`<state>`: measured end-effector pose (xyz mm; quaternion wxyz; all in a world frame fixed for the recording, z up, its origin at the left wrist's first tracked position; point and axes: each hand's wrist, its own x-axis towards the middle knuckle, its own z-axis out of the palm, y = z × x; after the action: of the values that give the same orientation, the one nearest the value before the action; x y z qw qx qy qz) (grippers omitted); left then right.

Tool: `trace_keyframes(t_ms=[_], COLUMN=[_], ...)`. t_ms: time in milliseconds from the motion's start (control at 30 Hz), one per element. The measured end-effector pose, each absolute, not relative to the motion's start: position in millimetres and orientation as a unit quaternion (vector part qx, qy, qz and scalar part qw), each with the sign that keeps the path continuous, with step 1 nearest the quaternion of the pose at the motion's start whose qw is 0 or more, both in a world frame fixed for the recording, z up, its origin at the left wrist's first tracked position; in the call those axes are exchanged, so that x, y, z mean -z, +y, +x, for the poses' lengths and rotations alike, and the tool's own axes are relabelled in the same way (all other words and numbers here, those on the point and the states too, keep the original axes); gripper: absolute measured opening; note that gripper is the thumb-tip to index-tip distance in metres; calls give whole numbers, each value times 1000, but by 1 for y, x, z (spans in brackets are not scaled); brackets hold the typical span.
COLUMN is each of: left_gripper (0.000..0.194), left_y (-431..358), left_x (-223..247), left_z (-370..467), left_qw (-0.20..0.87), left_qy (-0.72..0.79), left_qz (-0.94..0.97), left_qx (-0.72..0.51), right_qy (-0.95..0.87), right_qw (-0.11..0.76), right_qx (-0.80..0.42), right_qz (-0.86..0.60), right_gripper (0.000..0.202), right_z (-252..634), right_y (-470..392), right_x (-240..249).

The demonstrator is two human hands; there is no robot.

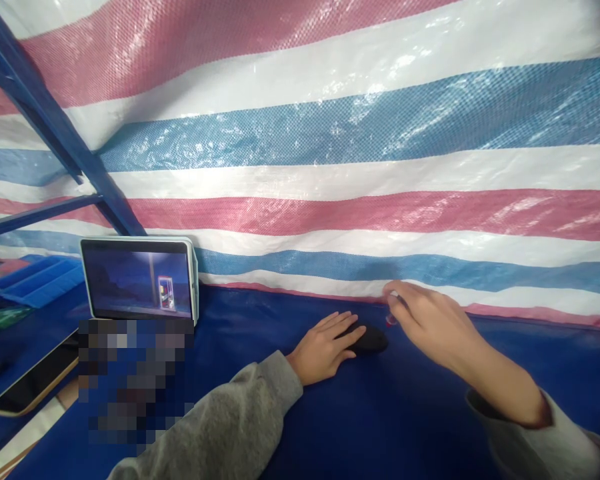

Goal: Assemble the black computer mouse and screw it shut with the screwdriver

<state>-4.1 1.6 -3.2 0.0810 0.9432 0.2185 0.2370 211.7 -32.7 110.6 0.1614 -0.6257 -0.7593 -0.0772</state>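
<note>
On the blue tabletop [300, 427] lies a flat, rounded black thing [373, 340] shaped like a computer mouse. My left hand [323, 347] rests palm down over its left end with the fingers spread, hiding part of it. To the right and slightly above is my right hand [423, 317], its fingers pinched together around a small thin thing. Only a short see-through piece with a red part [391, 320] shows below those fingertips, beside the black thing's right end. The rest of it is hidden by the hand.
A tablet [137, 277] in a pale case stands at the left, its screen lit. Nearby are a phone [40, 373], a blue divided tray [40, 277] and green plastic [3, 321]. Behind the table hangs a striped tarpaulin [330, 133] beside a blue metal frame [70, 133].
</note>
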Motion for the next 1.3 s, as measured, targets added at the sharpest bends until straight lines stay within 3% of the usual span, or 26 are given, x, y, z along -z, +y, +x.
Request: trace_keyframes(t_ms=[133, 600, 1300], left_gripper=[46, 46, 47], left_y=[2, 2, 2], left_x=[6, 4, 5], left_z=[-4, -4, -4], left_qw=[82, 86, 87], left_qy=[218, 218, 221], left_qz=[942, 941, 941], left_qx=[-241, -245, -240], right_qy=[-793, -766, -786], right_qw=[189, 163, 206], right_qx=[60, 82, 71], right_qz=[-576, -616, -579], right_gripper=[28, 33, 30], right_z=[209, 211, 210], right_y=[-34, -33, -31], right_x=[-109, -110, -106])
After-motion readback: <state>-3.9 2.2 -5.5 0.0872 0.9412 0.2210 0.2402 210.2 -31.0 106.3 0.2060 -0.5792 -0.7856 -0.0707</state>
